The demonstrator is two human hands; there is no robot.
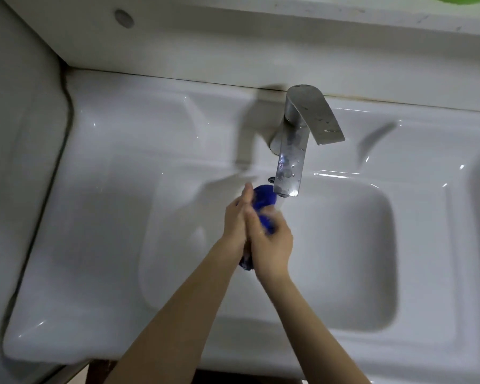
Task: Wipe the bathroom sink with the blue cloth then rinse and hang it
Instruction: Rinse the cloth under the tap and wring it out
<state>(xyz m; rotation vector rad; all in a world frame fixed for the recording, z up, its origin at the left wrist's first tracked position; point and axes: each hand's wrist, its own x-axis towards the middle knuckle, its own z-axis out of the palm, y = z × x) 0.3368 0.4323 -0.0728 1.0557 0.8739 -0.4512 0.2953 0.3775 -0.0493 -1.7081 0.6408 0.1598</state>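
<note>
while the blue cloth (263, 199) sits bunched between the two palms just below the tap spout (287, 173), the job looks to be in its rinse stage, over the left part of the sink (372, 245) basin. the left hand (237, 224) lies flat along one side of the cloth with fingers straight, and the right hand (272, 246) presses in from the other side, so the grip is two palms pressed together on the wad rather than any pinch. a dark tail of cloth pokes out below the wrists, and a rounded lump shows above the fingers, touching or nearly touching the spout tip; i cannot tell which, as the picture is blurred there.

whether water is running is hard to say; a faint pale streak under the spout may be a stream.

risks from here, as i judge them: a flat-palm hold has little purchase on wet fabric, so rubbing could squeeze the cloth out and drop it into the basin. knuckles are close to the metal spout and could knock it. a tightly balled cloth may rinse only on its outside, leaving dirt in the folds. splash could also land on the glossy worktop (94, 189) surround, which would then need wiping again.
</note>
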